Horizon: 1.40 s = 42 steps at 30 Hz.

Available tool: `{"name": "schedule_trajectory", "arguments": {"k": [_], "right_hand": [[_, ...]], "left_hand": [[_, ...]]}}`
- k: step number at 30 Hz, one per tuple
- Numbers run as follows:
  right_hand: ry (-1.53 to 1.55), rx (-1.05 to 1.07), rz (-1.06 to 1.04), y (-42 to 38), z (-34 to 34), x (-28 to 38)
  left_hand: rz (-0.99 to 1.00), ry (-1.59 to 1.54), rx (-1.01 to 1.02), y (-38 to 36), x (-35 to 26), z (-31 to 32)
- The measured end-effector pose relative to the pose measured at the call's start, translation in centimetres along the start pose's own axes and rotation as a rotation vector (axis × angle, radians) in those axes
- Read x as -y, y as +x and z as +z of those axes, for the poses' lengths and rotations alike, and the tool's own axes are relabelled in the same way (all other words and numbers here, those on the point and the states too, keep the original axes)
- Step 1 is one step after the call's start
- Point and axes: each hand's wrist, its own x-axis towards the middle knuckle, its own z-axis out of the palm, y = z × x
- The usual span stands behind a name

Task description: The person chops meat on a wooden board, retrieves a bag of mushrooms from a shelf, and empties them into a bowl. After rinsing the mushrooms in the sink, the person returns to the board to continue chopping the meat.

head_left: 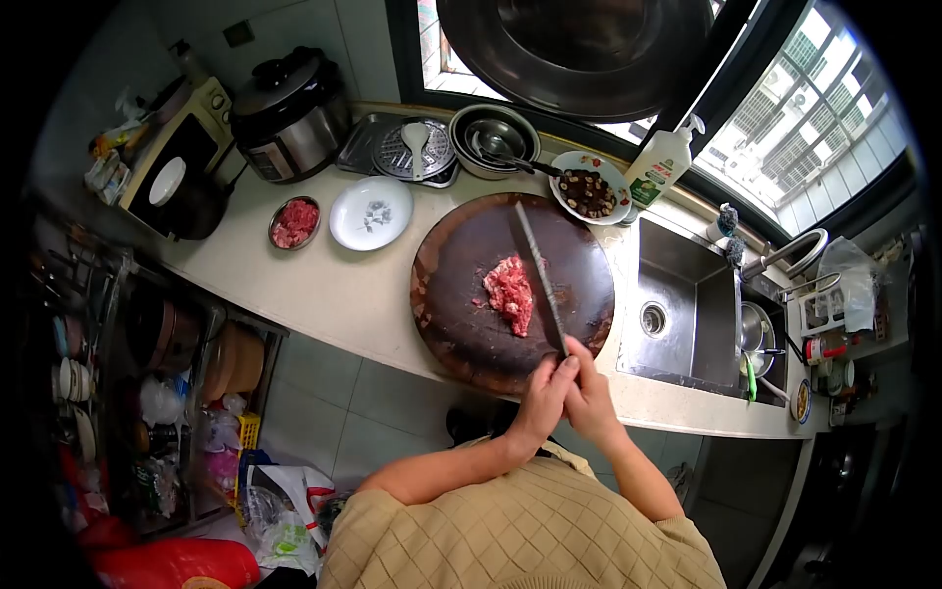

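Observation:
A kitchen knife [537, 257] is seen nearly edge-on over the round dark chopping board [451, 245], its blade pointing away from me. My right hand [590, 401] is closed around its handle. Against it, my left hand [546, 397] is closed at the same handle, and the fingers of the two hands overlap and partly hide it. Just left of the blade lies a pile of chopped red meat [509, 293] with pale bits. Small scraps are scattered around the pile.
Left of the board stand a white plate [358, 231] and a small metal bowl of minced meat [295, 224]. Behind it are stacked metal bowls [531, 128], a bowl of dark chopped pieces [587, 192] and a pump bottle [659, 167]. The sink [677, 285] lies right.

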Motion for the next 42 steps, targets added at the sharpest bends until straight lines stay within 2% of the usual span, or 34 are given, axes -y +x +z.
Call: {"name": "schedule_trajectory", "arguments": {"k": [1, 2, 4, 5, 7, 9, 10, 11, 12, 13, 14, 15, 16, 19, 22, 23, 24, 25, 26, 29, 32, 33, 34, 36, 38, 40, 41, 42], "right_hand": [[0.007, 0.022, 0.098, 0.4, 0.5, -0.7], [0.093, 0.143, 0.465, 1.0, 0.0, -0.8], [0.159, 0.204, 0.531, 1.9, -0.8, -1.1], [0.133, 0.193, 0.458, 2.3, -1.4, -0.7], [0.096, 0.167, 0.358, 1.1, -2.2, 1.8], [0.112, 0.105, 0.156, 0.7, -2.0, -0.1], [0.123, 0.076, 0.058, 0.6, -1.8, -1.3], [0.124, 0.083, 0.096, 0.7, -1.5, -2.2], [0.123, 0.160, 0.231, 1.2, -1.7, -3.0], [0.124, 0.235, 0.365, 2.0, -2.1, -3.7], [0.128, 0.308, 0.503, 2.6, -2.3, -4.0], [0.100, 0.351, 0.546, 3.0, -3.4, -1.5], [0.060, 0.321, 0.465, 2.7, -4.1, -0.2], [-0.004, 0.207, 0.225, 1.7, -4.8, 0.9], [0.048, 0.070, 0.109, 2.1, -2.8, -1.6], [0.046, 0.192, 0.397, 2.7, -3.4, -1.8], [0.057, 0.269, 0.470, 3.9, -3.3, -2.3], [0.086, 0.264, 0.494, 3.6, -3.7, -2.1], [0.105, 0.261, 0.498, 3.9, -4.5, -1.5], [0.153, 0.157, 0.269, 2.6, -5.3, -0.1], [0.093, 0.087, 0.040, 2.4, -3.7, -4.5], [0.088, 0.187, 0.233, 2.8, -3.9, -3.4], [0.050, 0.298, 0.492, 3.7, -4.2, -2.6], [0.013, 0.307, 0.482, 4.4, -5.2, -1.6], [0.139, 0.270, 0.422, 4.4, -6.3, -0.5], [0.215, 0.150, 0.370, 4.5, -6.7, -0.9], [0.314, 0.079, 0.324, 4.6, -6.4, -2.5], [0.411, 0.010, 0.278, 5.0, -5.9, -5.0]], "left_hand": [[-0.284, -0.110, -0.010, -0.1, -0.1, -0.5], [-0.558, -0.175, 0.023, 0.6, 1.3, -1.6], [-0.553, -0.187, 0.005, 0.9, 0.3, -0.8], [-0.573, -0.205, 0.014, 1.0, -0.4, -0.3], [-0.406, -0.173, 0.071, 0.2, -2.1, 0.5], [-0.231, -0.086, 0.083, 0.3, -1.8, 0.9], [-0.286, -0.091, 0.050, 0.3, -0.9, 0.8], [-0.346, -0.094, 0.018, 0.2, 0.0, 0.6], [-0.403, -0.096, -0.011, 0.2, 0.9, 0.3], [-0.623, -0.179, -0.056, 0.9, 1.1, -0.1], [-0.568, -0.175, 0.011, 1.4, 4.5, -1.2], [-0.564, -0.184, 0.013, 1.6, 2.9, -0.3], [-0.566, -0.198, 0.012, 1.4, 1.0, 0.8], [-0.307, -0.068, 0.117, 1.2, -0.5, 1.8], [-0.214, 0.009, 0.009, 1.5, 0.8, 2.3], [-0.445, -0.118, -0.048, 2.0, 1.1, 2.0], [-0.560, -0.143, -0.030, 3.0, 1.3, 1.4], [-0.581, -0.121, -0.005, 2.8, 1.4, 1.4], [-0.579, -0.104, 0.020, 3.5, 1.3, 1.6], [-0.448, -0.091, 0.127, 2.6, -2.6, 3.3], [-0.246, 0.045, -0.006, 1.9, 0.1, 3.2], [-0.356, -0.023, -0.078, 2.2, 1.4, 2.8], [-0.576, -0.058, -0.029, 3.2, 2.4, 1.1], [-0.572, -0.153, 0.000, 3.8, 3.6, 0.9], [-0.490, -0.129, 0.014, 3.9, 1.0, 2.6], [-0.409, -0.069, 0.071, 4.8, -0.1, 3.9], [-0.435, -0.074, 0.073, 5.4, 0.4, 4.3], [-0.447, -0.053, 0.009, 6.0, 1.9, 4.8]]}}
